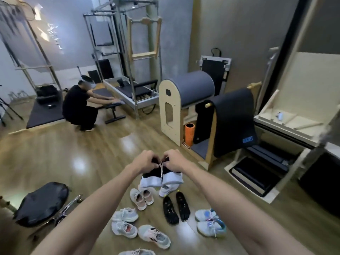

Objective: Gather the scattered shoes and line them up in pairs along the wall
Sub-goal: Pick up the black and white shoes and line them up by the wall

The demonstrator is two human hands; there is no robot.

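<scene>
While both hands are gripping one black-and-white sneaker each, the person is pressing the pair [161,178] together in mid-air.

The left hand [145,161] and right hand [174,160] are clamped on the sneakers' heel ends, soles hanging down above the wooden floor [73,153]. Below them are lying a pink pair [141,198], black toe shoes [175,208], blue-laced trainers [210,224] and more pale ones, loosely grouped. This looks like the pairing-and-carrying step; next, I'd guess, they are needing a bare stretch of wall to set them down side by side.
</scene>
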